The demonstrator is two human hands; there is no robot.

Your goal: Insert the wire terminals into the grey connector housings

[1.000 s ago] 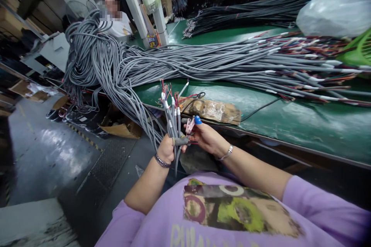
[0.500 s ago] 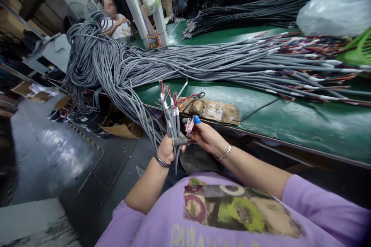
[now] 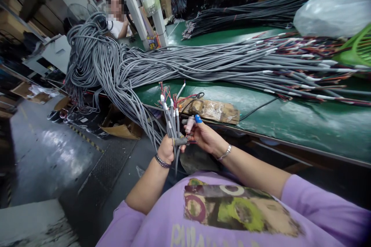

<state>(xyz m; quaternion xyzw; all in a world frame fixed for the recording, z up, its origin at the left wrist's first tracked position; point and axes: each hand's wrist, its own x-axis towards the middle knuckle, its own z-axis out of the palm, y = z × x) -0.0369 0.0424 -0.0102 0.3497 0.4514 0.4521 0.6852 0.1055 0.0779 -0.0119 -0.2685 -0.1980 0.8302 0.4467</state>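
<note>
My left hand [image 3: 166, 149] is closed around several grey cables [image 3: 170, 123] that stand upright, their white-taped tops ending in red and dark stripped wires. One grey cable end [image 3: 180, 141] lies crosswise in that grip and points right, its thin orange and red wires [image 3: 191, 139] fanning out. Right beside it, my right hand [image 3: 208, 137] pinches a small pale pink piece [image 3: 190, 124], blurred, its kind unclear. A blue finger cover [image 3: 198, 119] sits on one digit of this hand. The right fingers are at the loose wires; whether they grip them is hard to see.
A long bundle of grey cables [image 3: 185, 61] covers the green table [image 3: 304, 123] and hangs over its left side. A taped cardboard piece [image 3: 217, 110] lies near the front edge. Behind are dark cables [image 3: 246, 15], a plastic bag [image 3: 333, 7], a green basket [image 3: 355, 52] and a person [image 3: 117, 27].
The pink piece in my right hand has turned and is now smeared by motion. My left hand keeps its hold on the cables. The person behind has shifted posture.
</note>
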